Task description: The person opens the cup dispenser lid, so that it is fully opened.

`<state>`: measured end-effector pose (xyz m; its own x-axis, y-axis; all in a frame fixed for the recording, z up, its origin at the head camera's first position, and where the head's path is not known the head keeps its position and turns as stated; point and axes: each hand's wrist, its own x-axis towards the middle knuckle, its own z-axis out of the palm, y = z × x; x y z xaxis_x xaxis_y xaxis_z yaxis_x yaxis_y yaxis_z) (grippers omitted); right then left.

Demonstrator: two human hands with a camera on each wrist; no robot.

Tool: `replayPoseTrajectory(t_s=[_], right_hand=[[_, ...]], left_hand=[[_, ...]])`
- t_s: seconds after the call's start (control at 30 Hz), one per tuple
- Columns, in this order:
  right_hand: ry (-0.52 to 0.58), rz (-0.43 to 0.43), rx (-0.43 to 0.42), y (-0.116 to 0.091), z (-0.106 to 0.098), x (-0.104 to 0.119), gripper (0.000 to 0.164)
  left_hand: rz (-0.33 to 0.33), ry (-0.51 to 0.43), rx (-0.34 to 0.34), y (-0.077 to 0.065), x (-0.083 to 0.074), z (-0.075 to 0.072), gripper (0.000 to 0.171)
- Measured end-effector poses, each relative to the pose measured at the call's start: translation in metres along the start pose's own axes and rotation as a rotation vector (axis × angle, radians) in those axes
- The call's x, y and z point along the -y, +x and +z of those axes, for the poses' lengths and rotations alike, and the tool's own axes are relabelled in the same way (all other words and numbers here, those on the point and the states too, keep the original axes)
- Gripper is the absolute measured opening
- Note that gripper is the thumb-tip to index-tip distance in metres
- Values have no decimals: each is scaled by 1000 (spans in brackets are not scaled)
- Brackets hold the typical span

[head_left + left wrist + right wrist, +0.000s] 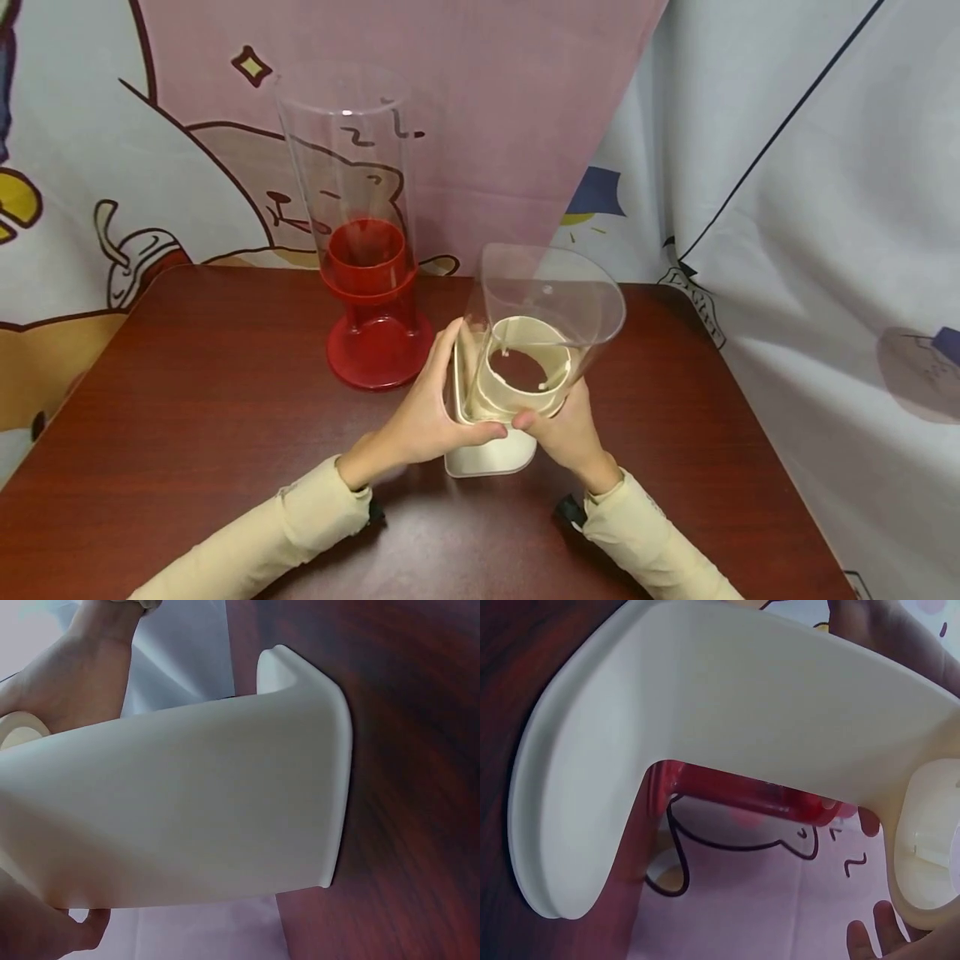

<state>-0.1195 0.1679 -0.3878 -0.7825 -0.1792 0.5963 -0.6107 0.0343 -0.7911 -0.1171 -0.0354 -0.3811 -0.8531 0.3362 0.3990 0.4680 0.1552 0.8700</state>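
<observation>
A cream plastic dispenser stand (pixel 491 454) stands upright on the table, with a tall back, a flat foot and a hollow ring at the top. Rising from it is a clear plastic container (pixel 558 283), wide at its open rim. My left hand (pixel 427 421) grips the left side near the top, thumb across the front; its fingers curl round the far edge in the left wrist view. On the other side my right hand (pixel 566 429) holds the ring from below, thumb at the front. In the right wrist view the stand's inner wall (pixel 795 697) shows.
Back left of the hands is a second dispenser with a red stand (pixel 378 354) and a tall clear cylinder (pixel 345 158). A printed cloth (pixel 480 100) hangs behind the dark red-brown table (pixel 225 400), and white cloth (pixel 825 250) hangs along its right side.
</observation>
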Motion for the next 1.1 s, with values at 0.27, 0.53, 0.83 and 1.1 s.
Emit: replayPoseTrajectory(t_s=[0.27,0.53,0.83,1.1], right_hand=[[0,-12,23,-2,13,4,101],[-64,24,99,-2,11,15,106],[316,-219,125,69,6,63,109],[402,-297,18,69,17,64,98]], left_hand=[[17,3,-6,-12,2,-10,127],[84,11,15,-14,9,-13,133],[101,59,21,-9,8,-17,120],[88,152,10,-13,4,-15,123]])
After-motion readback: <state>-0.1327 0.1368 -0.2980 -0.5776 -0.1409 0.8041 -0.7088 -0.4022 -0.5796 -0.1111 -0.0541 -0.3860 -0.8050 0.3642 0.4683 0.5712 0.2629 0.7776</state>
